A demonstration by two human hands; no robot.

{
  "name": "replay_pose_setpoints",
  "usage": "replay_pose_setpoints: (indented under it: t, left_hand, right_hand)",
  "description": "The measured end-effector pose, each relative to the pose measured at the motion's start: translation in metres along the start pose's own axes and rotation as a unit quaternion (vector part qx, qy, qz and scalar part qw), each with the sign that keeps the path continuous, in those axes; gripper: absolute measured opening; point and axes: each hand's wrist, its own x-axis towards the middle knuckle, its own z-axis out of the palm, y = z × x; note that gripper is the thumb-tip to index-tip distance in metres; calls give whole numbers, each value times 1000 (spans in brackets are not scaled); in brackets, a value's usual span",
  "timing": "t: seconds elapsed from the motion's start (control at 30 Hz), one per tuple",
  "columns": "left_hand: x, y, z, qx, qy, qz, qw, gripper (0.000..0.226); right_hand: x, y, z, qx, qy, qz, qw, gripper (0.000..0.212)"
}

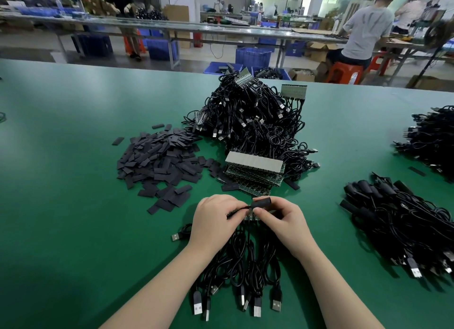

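My left hand (pixel 216 220) pinches a thin black cable end close to a small circuit board strip (pixel 251 216) lying between both hands. My right hand (pixel 282 221) pinches a short black sleeve (pixel 262 202) held over that cable end. Below the hands, several black USB cables (pixel 245 269) run toward me on the green table (pixel 61 181), their plugs (pixel 256 309) fanned out near the front edge. How far the sleeve sits over the board is hidden by my fingers.
A heap of flat black sleeves (pixel 159 161) lies left of centre. Behind it rises a big pile of cables and board panels (pixel 255 122). Sleeved cables (pixel 398 220) are stacked at the right. People work at benches beyond the table.
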Motion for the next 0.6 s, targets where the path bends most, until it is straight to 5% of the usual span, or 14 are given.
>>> replay_pose_setpoints:
  t: [0.6]
  left_hand:
    - [3,4,-2,75,25,92,993,12]
  right_hand:
    - [1,2,2,-45,3,-7,999,16]
